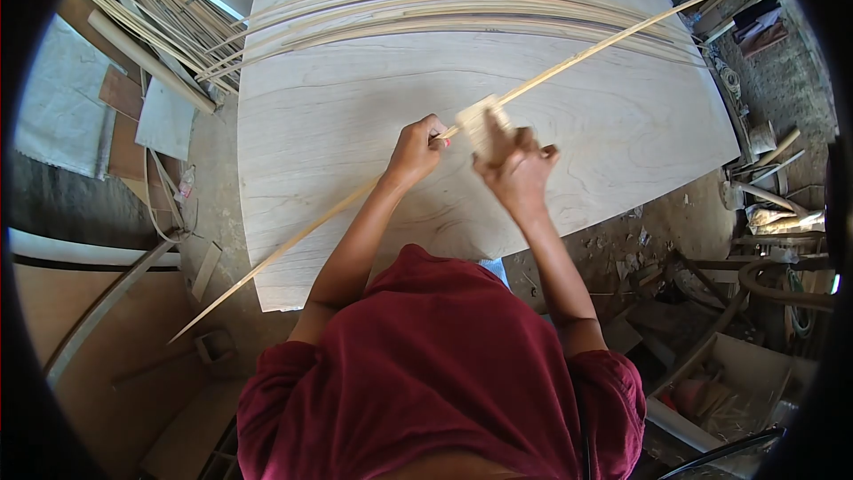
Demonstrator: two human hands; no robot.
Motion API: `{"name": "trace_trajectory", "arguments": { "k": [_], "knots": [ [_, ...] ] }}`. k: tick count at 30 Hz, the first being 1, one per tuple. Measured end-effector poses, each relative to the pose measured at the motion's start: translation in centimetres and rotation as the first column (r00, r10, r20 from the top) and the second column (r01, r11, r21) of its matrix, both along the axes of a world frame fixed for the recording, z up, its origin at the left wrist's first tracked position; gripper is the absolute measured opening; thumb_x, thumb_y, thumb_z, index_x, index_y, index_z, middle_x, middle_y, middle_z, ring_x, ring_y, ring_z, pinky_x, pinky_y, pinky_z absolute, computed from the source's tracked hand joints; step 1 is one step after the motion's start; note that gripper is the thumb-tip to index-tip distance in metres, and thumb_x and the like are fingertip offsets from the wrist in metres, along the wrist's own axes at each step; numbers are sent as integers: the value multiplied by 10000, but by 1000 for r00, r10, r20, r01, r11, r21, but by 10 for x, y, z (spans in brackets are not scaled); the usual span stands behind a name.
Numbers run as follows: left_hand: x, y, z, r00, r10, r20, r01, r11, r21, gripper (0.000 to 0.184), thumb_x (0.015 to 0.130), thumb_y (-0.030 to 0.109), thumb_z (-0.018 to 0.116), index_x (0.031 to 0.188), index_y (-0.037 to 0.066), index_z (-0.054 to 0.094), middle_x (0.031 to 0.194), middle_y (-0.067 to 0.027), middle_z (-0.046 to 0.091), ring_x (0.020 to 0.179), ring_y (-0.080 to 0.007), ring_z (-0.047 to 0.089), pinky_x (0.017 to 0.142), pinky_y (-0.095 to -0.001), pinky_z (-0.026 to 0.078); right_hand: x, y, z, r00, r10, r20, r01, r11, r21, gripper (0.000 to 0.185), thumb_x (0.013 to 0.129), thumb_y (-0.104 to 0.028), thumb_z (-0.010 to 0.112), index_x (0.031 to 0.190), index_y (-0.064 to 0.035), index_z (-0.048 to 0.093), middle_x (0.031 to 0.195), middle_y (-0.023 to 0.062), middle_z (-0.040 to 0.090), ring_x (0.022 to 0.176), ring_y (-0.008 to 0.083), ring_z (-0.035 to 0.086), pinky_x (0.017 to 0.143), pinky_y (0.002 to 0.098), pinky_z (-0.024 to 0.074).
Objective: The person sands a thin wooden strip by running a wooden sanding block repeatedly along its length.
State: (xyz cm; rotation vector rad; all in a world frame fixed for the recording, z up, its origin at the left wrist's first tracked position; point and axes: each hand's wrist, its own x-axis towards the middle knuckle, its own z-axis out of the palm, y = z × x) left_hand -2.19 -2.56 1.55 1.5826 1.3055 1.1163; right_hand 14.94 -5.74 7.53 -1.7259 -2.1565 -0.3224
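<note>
A long, thin wooden strip [586, 53] runs diagonally over the plywood-like board [329, 116], both of its ends reaching past the edges. My left hand [416, 153] is closed round the strip near its middle, thumb and fingers pressed together. Just to the right, my right hand [517, 176] holds a pale, flat rectangular block [485, 124] against the strip. That block and the right fingers are slightly blurred, and the block's underside is hidden.
Several thin wooden strips [444, 7] lie across the far part of the board. More long strips [164, 4] lean at the left. A wooden box [729, 382] with scraps stands at lower right. Wood pieces and debris [635, 244] litter the floor on the right.
</note>
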Motion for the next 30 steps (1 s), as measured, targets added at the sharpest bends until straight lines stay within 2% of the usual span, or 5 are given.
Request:
{"name": "trace_trajectory", "arguments": {
  "k": [10,14,20,26,30],
  "knots": [
    [-3,-1,6,1000,9,3,-8,995,-99,105,776,9,619,867,-40,602,726,-133,640,616,-143,570,598,-275,456,33,34,17,980,-168,-106,172,984,36,663,631,-366,704,1262,-238,542,791,84,552,648,190,552,758,510,351],
    [-3,3,-4,1000,7,4,-7,996,-94,31,800,-6,623,811,-24,600,670,-25,591,583,-47,471,527,-227,386,2,9,5,999,-45,1,45,999,-3,671,642,-363,695,1278,-232,525,777,95,526,674,208,558,785,519,346],
    [-3,5,-17,998,19,63,-15,998,-69,48,782,27,632,794,-17,615,631,-73,611,556,-93,524,525,-244,410,5,14,13,999,24,21,-22,994,-103,661,640,-377,698,1268,-251,532,814,109,543,709,219,587,814,533,331],
    [-1,2,6,998,37,54,-32,996,-86,96,822,73,626,774,-8,609,627,-60,612,553,-85,528,521,-255,420,35,44,21,969,-233,-78,236,971,27,675,640,-407,705,1278,-294,514,779,73,556,702,200,583,773,486,348],
    [0,6,0,994,60,93,-55,997,-55,127,830,88,625,760,-14,598,621,-59,611,535,-83,522,505,-249,414,5,9,0,999,33,16,-33,999,5,680,633,-400,704,1276,-284,519,810,93,557,704,200,576,772,487,340]
  ]
}}
